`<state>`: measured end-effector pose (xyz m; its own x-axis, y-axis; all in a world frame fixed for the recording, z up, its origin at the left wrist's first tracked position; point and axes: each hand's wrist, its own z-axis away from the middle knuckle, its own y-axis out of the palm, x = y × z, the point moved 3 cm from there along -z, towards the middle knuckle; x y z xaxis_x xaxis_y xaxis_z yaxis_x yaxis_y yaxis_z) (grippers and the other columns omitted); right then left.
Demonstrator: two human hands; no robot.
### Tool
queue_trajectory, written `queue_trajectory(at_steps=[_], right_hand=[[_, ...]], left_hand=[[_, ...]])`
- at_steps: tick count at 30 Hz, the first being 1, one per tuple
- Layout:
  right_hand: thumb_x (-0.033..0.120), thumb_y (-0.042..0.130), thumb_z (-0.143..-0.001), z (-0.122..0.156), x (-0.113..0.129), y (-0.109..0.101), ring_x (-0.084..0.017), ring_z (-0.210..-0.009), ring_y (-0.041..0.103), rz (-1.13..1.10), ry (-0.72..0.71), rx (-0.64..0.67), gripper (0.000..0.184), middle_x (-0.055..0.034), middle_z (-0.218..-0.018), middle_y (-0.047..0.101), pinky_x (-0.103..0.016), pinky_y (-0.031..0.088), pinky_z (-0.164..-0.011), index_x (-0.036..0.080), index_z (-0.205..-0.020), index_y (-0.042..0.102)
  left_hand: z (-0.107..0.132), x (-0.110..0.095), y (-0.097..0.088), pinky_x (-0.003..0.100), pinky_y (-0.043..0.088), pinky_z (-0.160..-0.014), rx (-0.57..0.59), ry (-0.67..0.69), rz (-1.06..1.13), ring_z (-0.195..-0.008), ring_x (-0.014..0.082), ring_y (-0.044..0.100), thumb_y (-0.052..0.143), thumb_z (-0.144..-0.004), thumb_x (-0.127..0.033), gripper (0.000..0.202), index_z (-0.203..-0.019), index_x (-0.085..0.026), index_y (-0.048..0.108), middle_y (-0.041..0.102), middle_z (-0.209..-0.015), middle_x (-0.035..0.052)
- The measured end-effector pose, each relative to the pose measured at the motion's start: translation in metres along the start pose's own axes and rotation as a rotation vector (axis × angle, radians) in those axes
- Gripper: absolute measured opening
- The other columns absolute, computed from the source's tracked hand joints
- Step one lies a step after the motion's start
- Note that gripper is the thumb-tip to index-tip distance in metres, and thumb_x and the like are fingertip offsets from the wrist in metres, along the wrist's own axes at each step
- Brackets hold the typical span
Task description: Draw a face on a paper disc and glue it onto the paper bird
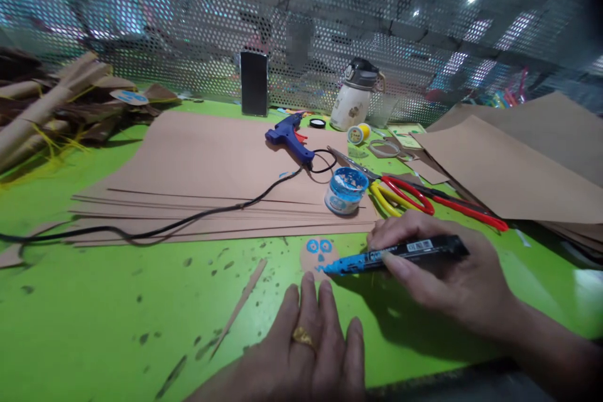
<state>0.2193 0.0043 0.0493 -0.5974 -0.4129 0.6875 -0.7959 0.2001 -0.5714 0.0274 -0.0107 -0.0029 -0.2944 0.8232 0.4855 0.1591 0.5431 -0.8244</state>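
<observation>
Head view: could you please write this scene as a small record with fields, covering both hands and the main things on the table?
Right hand: holds a marker, blue tip at the disc
Left hand: palm down, fingertips at the disc's near edge
Disc: brown, with blue eyes and nose
Jar: open, blue-stained, on the sheets
Glue gun: blue, red trigger, on the sheets
Sheets: brown, stacked
Phone: upright, behind the sheets
Table: green, with dark marks

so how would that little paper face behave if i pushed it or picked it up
The paper face is probably light, being small and thin-looking. Lying flat on the table, it would likely slide rather than roll, and its edge may be fiddly to get under.
</observation>
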Motion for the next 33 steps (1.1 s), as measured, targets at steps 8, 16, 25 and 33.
queue_trajectory(at_steps=[8, 16, 25, 33], right_hand=[[0.015, 0.063, -0.076, -0.0008, -0.0017, -0.0007, -0.021, -0.077, 0.070, 0.014, 0.014, -0.051, 0.006, -0.0034, -0.075, 0.071, -0.025, 0.052, -0.054, 0.021, -0.077, 0.063], [0.017, 0.063, -0.077, -0.0003, -0.0007, 0.0024, -0.017, -0.065, 0.067, 0.017, 0.035, 0.015, 0.003, -0.0028, -0.070, 0.070, -0.024, 0.050, -0.051, 0.020, -0.077, 0.064], [0.018, 0.063, -0.077, 0.0002, -0.0022, 0.0007, -0.018, -0.064, 0.067, 0.015, 0.048, -0.008, 0.004, -0.0027, -0.069, 0.070, -0.025, 0.050, -0.051, 0.020, -0.074, 0.064], [0.017, 0.064, -0.077, 0.0004, -0.0023, 0.0008, -0.018, -0.067, 0.067, -0.001, 0.057, -0.019, 0.005, -0.0018, -0.073, 0.070, -0.025, 0.052, -0.055, 0.021, -0.078, 0.064]], left_hand=[[-0.0005, 0.0001, -0.0002, 0.041, 0.047, -0.090, 0.006, -0.010, 0.016, -0.109, 0.0266, 0.063, 0.036, -0.097, -0.021, 0.027, -0.123, -0.017, 0.042, 0.066, -0.118, 0.0114], [-0.0002, -0.0020, 0.0003, 0.042, 0.048, -0.091, 0.004, -0.018, 0.022, -0.111, 0.0281, 0.062, 0.037, -0.096, -0.021, 0.028, -0.124, -0.017, 0.043, 0.065, -0.119, 0.0121], [-0.0011, -0.0010, 0.0001, 0.041, 0.049, -0.089, 0.008, -0.020, 0.021, -0.109, 0.0266, 0.063, 0.032, -0.097, -0.017, 0.028, -0.123, -0.017, 0.042, 0.066, -0.117, 0.0115], [-0.0004, -0.0002, 0.0000, 0.042, 0.050, -0.090, -0.003, 0.002, 0.016, -0.108, 0.0275, 0.063, 0.034, -0.097, -0.020, 0.028, -0.123, -0.016, 0.043, 0.066, -0.118, 0.0130]])
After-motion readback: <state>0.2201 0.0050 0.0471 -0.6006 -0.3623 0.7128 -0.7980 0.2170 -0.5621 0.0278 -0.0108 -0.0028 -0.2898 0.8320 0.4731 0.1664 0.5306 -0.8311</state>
